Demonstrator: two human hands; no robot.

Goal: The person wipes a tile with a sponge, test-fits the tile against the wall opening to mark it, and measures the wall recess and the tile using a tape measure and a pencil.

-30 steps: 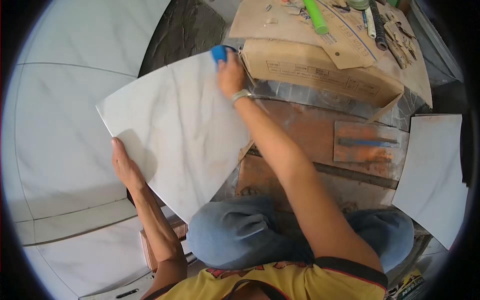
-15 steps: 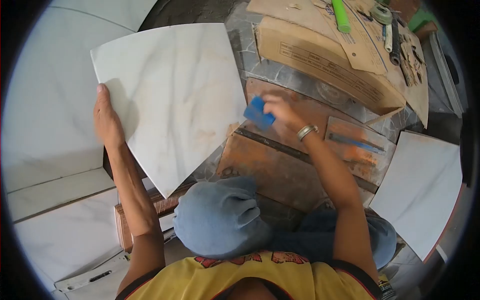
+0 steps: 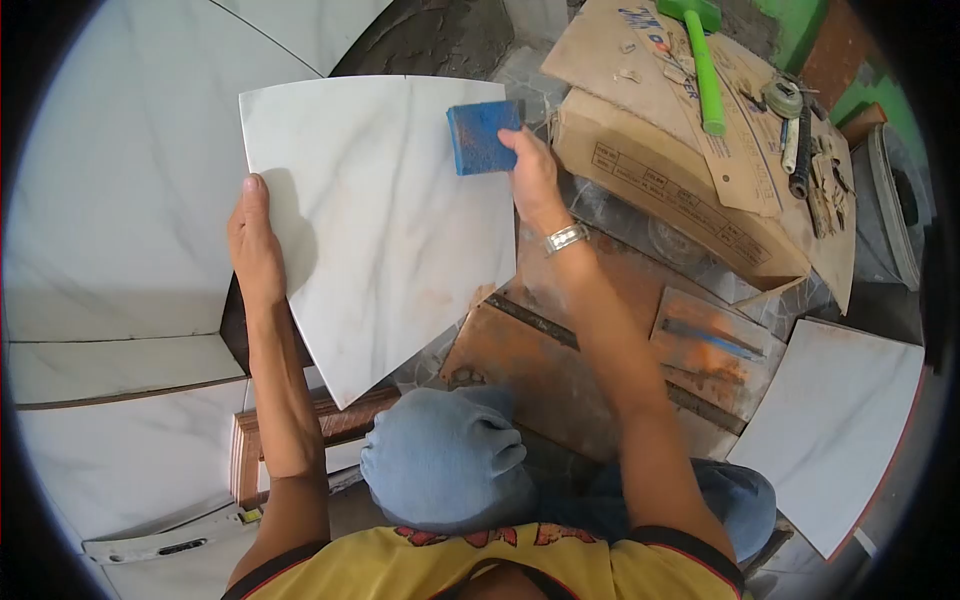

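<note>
A white marbled tile (image 3: 385, 220) is tilted up in front of me, its lowest corner near my left knee. My left hand (image 3: 257, 245) holds the tile by its left edge, thumb on the face and the fingers hidden behind. Between the thumb and fingers of my right hand (image 3: 533, 175) is a blue rectangular block (image 3: 484, 137) with brownish smears, at the tile's upper right edge. Whether the block touches the tile face cannot be made out.
A cardboard box (image 3: 680, 200) at upper right bears a green hammer (image 3: 706, 75) and a tape measure (image 3: 782, 97). Another tile (image 3: 835, 430) lies at right. A stained trowel (image 3: 715, 345) rests on brown boards (image 3: 520, 365). A level (image 3: 180, 545) is at lower left.
My right hand moved from the tile's top edge down past its right side, then back up to its upper right with the blue block. My left hand still holds the tile.
</note>
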